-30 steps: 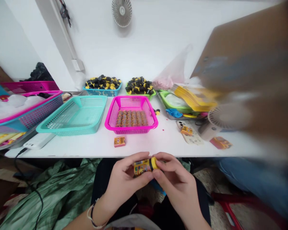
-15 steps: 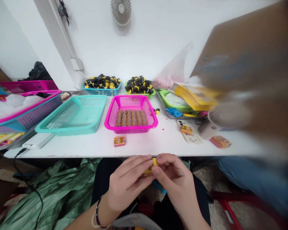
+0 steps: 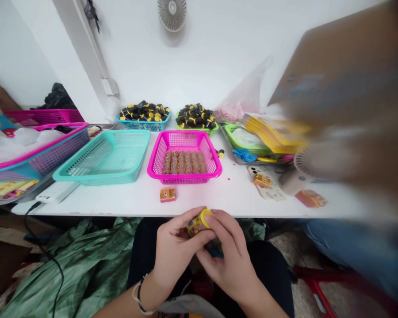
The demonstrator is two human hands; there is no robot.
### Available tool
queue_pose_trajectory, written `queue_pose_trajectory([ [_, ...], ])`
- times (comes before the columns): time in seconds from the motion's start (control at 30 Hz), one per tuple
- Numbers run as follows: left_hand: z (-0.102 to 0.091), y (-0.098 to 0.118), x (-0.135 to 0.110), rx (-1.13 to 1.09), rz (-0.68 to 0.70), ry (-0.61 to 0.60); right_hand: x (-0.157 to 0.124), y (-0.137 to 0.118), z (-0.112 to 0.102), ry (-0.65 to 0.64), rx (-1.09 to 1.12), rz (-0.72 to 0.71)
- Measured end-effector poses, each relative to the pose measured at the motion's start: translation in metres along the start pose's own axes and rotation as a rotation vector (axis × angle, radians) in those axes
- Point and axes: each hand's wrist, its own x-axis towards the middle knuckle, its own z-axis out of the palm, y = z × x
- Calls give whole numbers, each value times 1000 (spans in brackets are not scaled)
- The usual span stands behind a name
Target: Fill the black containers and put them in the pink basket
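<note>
The left hand (image 3: pixel 177 249) and right hand (image 3: pixel 227 265) work together, fingers firmly grasping the small labelled tube (image 3: pixel 197 226) and its yellow cap (image 3: pixel 205 216), which is held steady just beyond the near edge of the table (image 3: pixel 119 203).

We hold a small printed canister (image 3: pixel 195 227) topped by a rounded yellow cap (image 3: pixel 206 217) between our left grip (image 3: pixel 177 251) and right grip (image 3: pixel 226 267), just below the front edge of the worktop (image 3: pixel 126 204). The canister tilts, cap pointing up and to the right. Its yellow-and-orange label carries dark print, partly covered where we clasp it.
</note>
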Motion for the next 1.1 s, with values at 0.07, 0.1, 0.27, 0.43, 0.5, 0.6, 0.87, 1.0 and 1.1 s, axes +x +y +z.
queue_pose_trajectory([
  [0.07,-1,1,3,-141,-54,-110,0,2,1,38,5,3],
  [0.1,-2,2,5,-194,-77,-180,1,2,1,45,17,12],
  [0.27,-6,9,12,-245,-345,-563,2,1,-3,-14,94,58],
  [0.43,1,9,11,-189,-381,-589,1,4,-15,-132,164,127],
  [0.5,1,9,12,-72,-334,-575,3,5,-23,-254,291,243],
  [0.6,-4,3,15,242,-99,-484,7,6,-32,-246,435,434],
  [0.87,-19,-26,7,1000,525,-419,16,13,-24,-239,711,865],
  [1.0,-18,-23,7,1154,651,-397,15,12,-23,-208,723,902],
  [1.1,-16,-20,11,1207,725,-401,15,12,-24,-191,707,887],
])
